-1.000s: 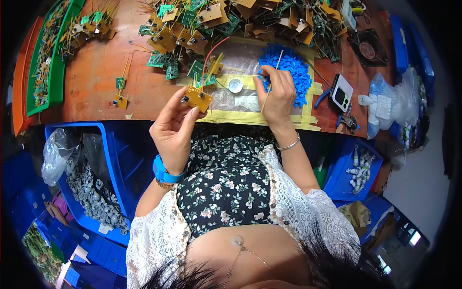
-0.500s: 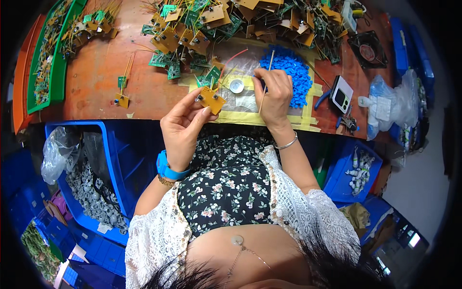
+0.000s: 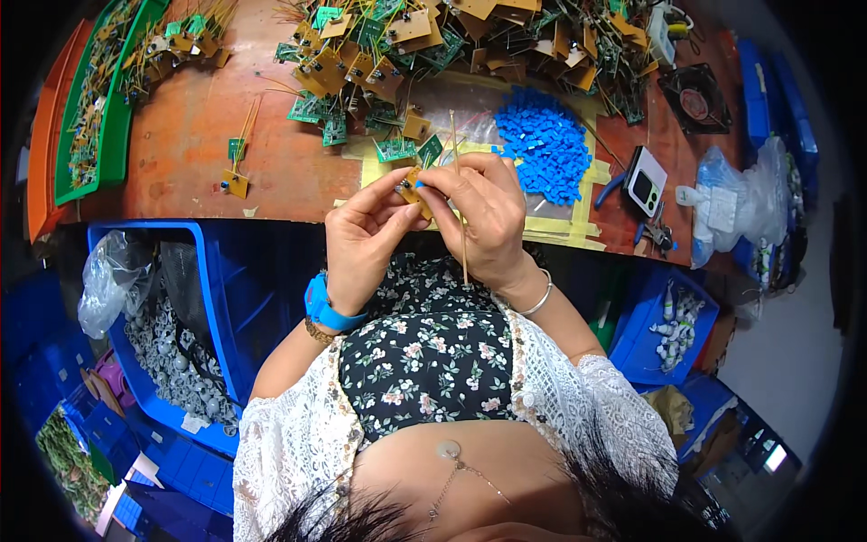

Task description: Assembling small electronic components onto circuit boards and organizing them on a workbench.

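My left hand (image 3: 361,242) pinches the edge of a small tan circuit board (image 3: 424,209) above the near edge of the table. My right hand (image 3: 492,208) meets it there, with its thumb and forefinger at the board's face. Between those fingertips a bit of a small blue piece (image 3: 419,183) shows. A thin wooden stick (image 3: 464,248) is also tucked in the right hand, standing roughly upright in the picture. Just beyond the hands lies a green circuit board (image 3: 430,150). A heap of small blue pieces (image 3: 546,149) lies beyond my right hand.
Wired boards (image 3: 379,68) pile up at the back; one wired board (image 3: 235,183) lies apart at left. A green tray (image 3: 113,135) holds more. At right are a phone (image 3: 643,181), a fan (image 3: 694,98) and a plastic bag (image 3: 745,194). Blue bins (image 3: 212,298) stand below the table.
My right hand has come left from the blue heap to the tan board, bringing a small blue piece and the stick. My left hand has shifted slightly right with the board.
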